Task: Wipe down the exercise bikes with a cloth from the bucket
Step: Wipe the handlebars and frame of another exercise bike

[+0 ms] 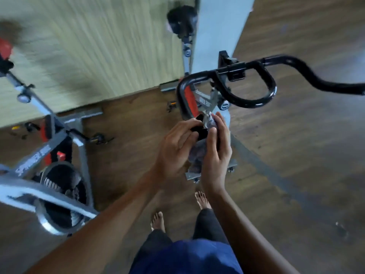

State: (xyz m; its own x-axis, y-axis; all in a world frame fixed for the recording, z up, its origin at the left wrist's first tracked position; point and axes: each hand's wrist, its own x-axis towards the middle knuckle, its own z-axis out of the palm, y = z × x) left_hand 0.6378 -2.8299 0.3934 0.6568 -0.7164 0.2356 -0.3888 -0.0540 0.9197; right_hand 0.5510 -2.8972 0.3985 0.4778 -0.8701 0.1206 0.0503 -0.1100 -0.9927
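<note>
View: head camera, looking steeply down; the left side is blurred.
Near bike: grey frame with a red panel, from the centre towards 12 o'clock.
Handlebar: black looped tube at 1 o'clock, with one arm running out to 3 o'clock and another bending down to the centre.
Bar end: black tip of that lower arm, at the centre, between the two hands.
Cloth: grey and bunched, at the centre; its top lies against the bar end and the rest hangs down between the palms.
Left hand: just to the 9 o'clock side of the cloth; its fingers are curled over the bar end and grip it.
Right hand: just to the 3 o'clock side of the cloth; the fingers are together and gently bent behind the cloth, the thumb is in front, and the cloth is clamped between them.
Second bike: grey and red, at 9 o'clock, well apart from the hands.
Flywheel: dark disc with a metal rim, at 8 o'clock, low on the second bike.
Feet: bare, at 6 o'clock, below the hands.
Floor: dark wood planks, under both bikes.
Wall: pale wood grain, from 10 to 12 o'clock.
</note>
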